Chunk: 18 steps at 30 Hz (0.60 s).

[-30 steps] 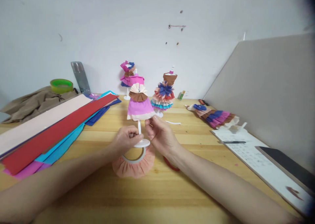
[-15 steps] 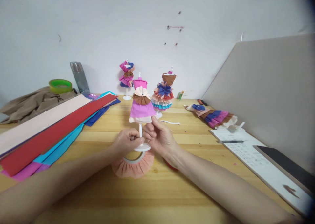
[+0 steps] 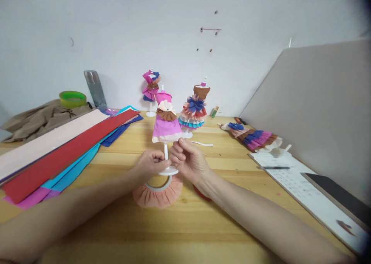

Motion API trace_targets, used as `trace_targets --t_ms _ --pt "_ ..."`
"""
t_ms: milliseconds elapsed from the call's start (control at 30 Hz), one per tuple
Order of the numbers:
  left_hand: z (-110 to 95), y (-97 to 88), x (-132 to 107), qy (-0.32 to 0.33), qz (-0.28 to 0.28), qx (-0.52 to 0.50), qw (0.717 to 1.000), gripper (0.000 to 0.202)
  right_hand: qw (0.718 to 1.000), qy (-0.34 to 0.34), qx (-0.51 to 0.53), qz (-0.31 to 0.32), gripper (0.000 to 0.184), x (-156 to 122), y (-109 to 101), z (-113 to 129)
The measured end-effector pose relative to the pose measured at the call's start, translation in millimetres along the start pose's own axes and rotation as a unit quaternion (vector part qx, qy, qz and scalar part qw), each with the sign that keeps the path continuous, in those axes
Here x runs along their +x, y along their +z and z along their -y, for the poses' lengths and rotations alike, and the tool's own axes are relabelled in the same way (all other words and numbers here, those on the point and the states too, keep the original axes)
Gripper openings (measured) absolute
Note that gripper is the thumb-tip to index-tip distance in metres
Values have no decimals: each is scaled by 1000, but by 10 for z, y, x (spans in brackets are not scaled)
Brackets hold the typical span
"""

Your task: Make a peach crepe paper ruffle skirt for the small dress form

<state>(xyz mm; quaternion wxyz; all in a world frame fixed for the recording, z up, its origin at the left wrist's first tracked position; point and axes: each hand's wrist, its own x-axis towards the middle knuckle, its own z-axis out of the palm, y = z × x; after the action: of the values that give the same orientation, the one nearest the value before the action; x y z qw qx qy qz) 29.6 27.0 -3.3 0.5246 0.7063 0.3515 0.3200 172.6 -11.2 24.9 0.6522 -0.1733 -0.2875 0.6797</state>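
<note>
A small dress form [image 3: 166,152] on a white stand is held up in front of me. It wears a pink top, a cream and brown pleated rosette [image 3: 166,111] and a pink paper skirt [image 3: 166,129] with a pale hem. My left hand [image 3: 152,163] is closed on the stand, just above its round base. The thumb and fingers of my right hand [image 3: 189,157] pinch the skirt's hem at its right corner. Below the base, a peach ruffled paper ring [image 3: 158,198] lies on the table around a roll, partly hidden.
Two more dressed forms, one with a brown top [image 3: 201,92] and one pink and blue [image 3: 150,87], stand by the wall. Paper strips [image 3: 72,152], a green tape roll [image 3: 72,98] and a bottle [image 3: 95,89] are left. Rightward lie a ruffled dress [image 3: 256,138], white board [image 3: 292,186] and pen [image 3: 275,167].
The dress form has tilted slightly, its top leaning left. Both hands keep their hold, and the whole view has shifted a little.
</note>
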Motion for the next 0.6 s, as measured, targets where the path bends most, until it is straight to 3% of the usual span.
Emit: trace_targets --t_ms 133,367,600 --pt "5 -11 3 21 -7 17 1000 30 999 6 -29 -24 24 26 -54 -4" --pt "16 -13 6 19 -5 48 999 32 990 -26 -120 -65 36 42 -83 -50" --pt "45 4 11 31 -14 42 999 32 989 -46 -123 -72 37 13 -43 -67"
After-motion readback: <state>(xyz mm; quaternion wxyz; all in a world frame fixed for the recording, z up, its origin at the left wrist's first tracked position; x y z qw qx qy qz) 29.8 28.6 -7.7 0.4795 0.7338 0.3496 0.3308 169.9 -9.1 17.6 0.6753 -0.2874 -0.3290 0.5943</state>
